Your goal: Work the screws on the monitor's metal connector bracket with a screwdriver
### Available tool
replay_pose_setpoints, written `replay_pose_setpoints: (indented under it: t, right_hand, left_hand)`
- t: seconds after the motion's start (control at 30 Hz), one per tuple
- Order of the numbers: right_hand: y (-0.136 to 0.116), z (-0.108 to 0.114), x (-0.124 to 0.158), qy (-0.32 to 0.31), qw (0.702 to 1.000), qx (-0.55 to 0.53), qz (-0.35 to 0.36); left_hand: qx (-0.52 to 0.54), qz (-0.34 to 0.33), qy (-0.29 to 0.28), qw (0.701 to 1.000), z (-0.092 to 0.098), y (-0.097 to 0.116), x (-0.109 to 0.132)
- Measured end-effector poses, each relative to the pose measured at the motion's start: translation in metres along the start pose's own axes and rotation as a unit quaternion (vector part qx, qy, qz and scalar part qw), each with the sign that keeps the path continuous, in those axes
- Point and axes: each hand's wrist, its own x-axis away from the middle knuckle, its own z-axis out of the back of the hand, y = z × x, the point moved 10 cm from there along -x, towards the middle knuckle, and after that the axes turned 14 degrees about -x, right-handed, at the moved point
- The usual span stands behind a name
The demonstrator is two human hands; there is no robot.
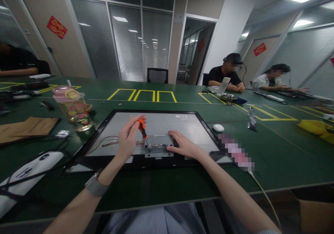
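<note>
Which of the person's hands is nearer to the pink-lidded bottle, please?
Left. The left hand, holding the orange-and-black screwdriver, is to the right of the bottle; the right hand, at the metal box, is farther right.

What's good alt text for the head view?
A person's left hand holds an orange screwdriver to a metal box with ports on a flat panel; the right hand rests at the box's right end. A pink-lidded bottle stands on the green table.

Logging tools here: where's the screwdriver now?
In the head view, the screwdriver is left of centre, held in the left hand, pointing down at the metal bracket.
</note>
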Motion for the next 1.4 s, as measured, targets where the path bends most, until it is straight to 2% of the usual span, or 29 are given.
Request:
replay_pose_setpoints:
  t: [0.13, 0.3, 0.43, 0.57, 0.73, 0.97, 1.13, 1.3, 1.4]
  right_hand:
    - [0.001, 0.000, 0.000, 0.001, 1.000, -0.005, -0.001]
    - [0.003, -0.001, 0.001, 0.000, 1.000, -0.007, 0.002]
    - [0.002, -0.001, 0.001, -0.003, 1.000, 0.001, 0.005]
    - [0.001, 0.000, 0.001, -0.002, 1.000, 0.004, 0.001]
    - [-0.001, 0.000, 0.001, -0.003, 1.000, 0.006, -0.004]
    - [0.001, -0.001, 0.000, -0.002, 1.000, -0.003, 0.000]
    - [0.002, -0.001, 0.001, -0.005, 1.000, -0.005, -0.007]
    - [0.003, -0.001, 0.001, -0.004, 1.000, -0.008, -0.007]
    - [0.001, 0.000, 0.000, -0.002, 1.000, -0.009, -0.001]
  left_hand:
    - [-0.005, 0.013, -0.005, 1.000, -0.002, -0.002, 0.003]
    - [-0.062, -0.036, 0.046, 0.996, 0.004, 0.003, 0.003]
    - [-0.076, -0.041, 0.060, 0.994, 0.008, 0.005, 0.002]
    - [-0.088, -0.045, 0.051, 0.994, 0.008, 0.011, 0.004]
    - [-0.035, -0.033, 0.010, 0.999, 0.000, 0.009, 0.004]
    - [-0.084, -0.059, 0.057, 0.993, 0.006, 0.012, 0.004]
    - [-0.063, -0.039, 0.017, 0.997, 0.001, 0.006, 0.003]
    - [-0.039, -0.048, 0.019, 0.998, 0.001, 0.006, 0.003]
    - [-0.015, -0.034, 0.001, 0.999, -0.003, 0.004, 0.004]
